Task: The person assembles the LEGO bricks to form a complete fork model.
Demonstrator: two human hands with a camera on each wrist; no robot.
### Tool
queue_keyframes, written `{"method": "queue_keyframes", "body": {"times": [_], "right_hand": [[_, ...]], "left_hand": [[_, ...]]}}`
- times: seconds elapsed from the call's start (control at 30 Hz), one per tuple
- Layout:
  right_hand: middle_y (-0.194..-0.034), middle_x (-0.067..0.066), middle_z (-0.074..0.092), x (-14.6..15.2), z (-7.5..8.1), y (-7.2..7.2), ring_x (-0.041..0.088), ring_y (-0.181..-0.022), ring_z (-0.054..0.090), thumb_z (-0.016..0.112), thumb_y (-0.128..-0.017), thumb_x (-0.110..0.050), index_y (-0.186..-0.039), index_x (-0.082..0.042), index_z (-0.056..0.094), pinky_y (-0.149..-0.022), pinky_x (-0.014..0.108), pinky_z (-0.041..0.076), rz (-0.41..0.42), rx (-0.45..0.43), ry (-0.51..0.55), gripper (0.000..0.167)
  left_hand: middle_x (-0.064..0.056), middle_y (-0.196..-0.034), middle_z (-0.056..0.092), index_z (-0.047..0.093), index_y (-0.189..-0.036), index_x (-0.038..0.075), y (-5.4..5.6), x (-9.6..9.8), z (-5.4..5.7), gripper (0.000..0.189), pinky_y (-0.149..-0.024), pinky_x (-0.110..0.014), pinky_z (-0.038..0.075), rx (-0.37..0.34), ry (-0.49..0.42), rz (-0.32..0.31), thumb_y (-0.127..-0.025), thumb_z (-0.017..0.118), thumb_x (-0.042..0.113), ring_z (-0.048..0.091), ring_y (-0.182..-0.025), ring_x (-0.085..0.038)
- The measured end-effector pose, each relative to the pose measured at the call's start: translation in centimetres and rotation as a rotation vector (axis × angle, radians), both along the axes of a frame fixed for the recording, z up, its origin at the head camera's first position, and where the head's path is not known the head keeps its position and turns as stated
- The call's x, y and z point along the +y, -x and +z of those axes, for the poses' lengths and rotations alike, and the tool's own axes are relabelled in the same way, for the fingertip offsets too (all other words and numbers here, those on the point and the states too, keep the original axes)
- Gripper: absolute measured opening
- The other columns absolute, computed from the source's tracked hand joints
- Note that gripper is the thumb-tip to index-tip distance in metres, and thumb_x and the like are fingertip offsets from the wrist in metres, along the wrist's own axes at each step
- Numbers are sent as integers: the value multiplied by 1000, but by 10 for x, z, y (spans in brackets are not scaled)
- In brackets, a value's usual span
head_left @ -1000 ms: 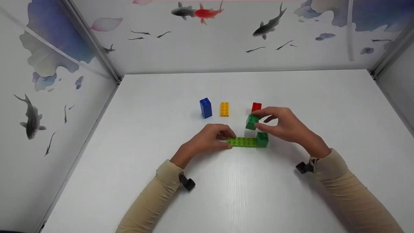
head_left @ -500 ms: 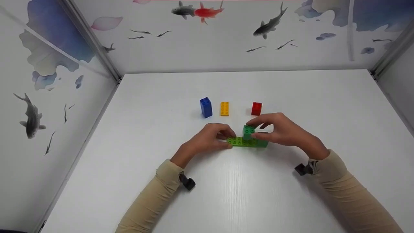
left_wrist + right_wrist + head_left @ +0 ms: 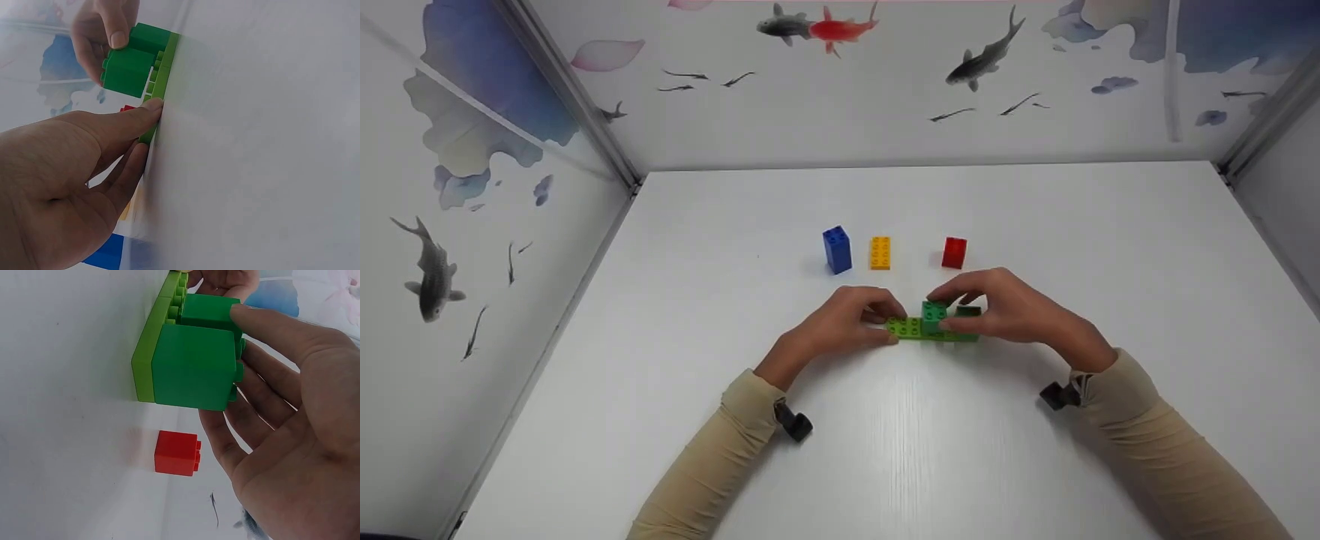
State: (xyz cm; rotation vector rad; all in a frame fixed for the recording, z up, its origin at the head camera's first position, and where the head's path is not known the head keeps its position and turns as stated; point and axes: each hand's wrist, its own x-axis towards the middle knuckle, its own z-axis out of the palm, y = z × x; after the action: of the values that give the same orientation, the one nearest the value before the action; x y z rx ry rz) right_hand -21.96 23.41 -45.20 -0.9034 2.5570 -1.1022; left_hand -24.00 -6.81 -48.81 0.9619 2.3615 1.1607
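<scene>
My left hand (image 3: 847, 321) pinches the left end of a long lime-green building plate (image 3: 906, 328) between thumb and fingers. A green building brick (image 3: 194, 365) is seated on the plate's right end. With thumb and fingertips, my right hand (image 3: 1011, 306) grips a second green building brick (image 3: 932, 315) over the plate's middle studs. In the left wrist view that held brick (image 3: 125, 73) sits close over the studs, with a narrow gap beside them. My right fingers partly cover the seated brick in the head view.
Behind the plate stand a tall blue brick (image 3: 838, 251), a flat yellow brick (image 3: 880, 253) and a red brick (image 3: 954, 253). The white table (image 3: 915, 450) ends at a back wall (image 3: 885, 127) and a left side wall (image 3: 510, 315), both printed with fish.
My right hand has carried the green brick left, toward me and down onto the plate's middle, uncovering the red brick. The left hand and plate stay put.
</scene>
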Motion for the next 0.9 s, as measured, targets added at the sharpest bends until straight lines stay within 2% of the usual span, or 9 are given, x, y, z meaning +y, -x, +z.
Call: {"method": "queue_keyframes", "body": {"times": [0.3, 0.9], "right_hand": [[-123, -7, 79, -2, -1, -1, 19, -110, 74, 87, -94, -23, -131, -22, 77, -103, 47, 62, 4, -25, -34, 39], [-120, -4, 81, -4, 0, -2, 20, -109, 74, 87, -94, -22, -130, -18, 78, -103, 50, 62, -15, -39, -52, 37]], "left_hand": [[7, -118, 76, 75, -124, 18, -1, -1, 1, 28, -107, -25, 58, 4, 10, -1, -97, 83, 16, 70, -109, -7], [7, -119, 76, 75, -123, 18, -1, 0, 1, 27, -107, -26, 59, 10, -3, -7, -98, 82, 13, 71, -111, -8]]}}
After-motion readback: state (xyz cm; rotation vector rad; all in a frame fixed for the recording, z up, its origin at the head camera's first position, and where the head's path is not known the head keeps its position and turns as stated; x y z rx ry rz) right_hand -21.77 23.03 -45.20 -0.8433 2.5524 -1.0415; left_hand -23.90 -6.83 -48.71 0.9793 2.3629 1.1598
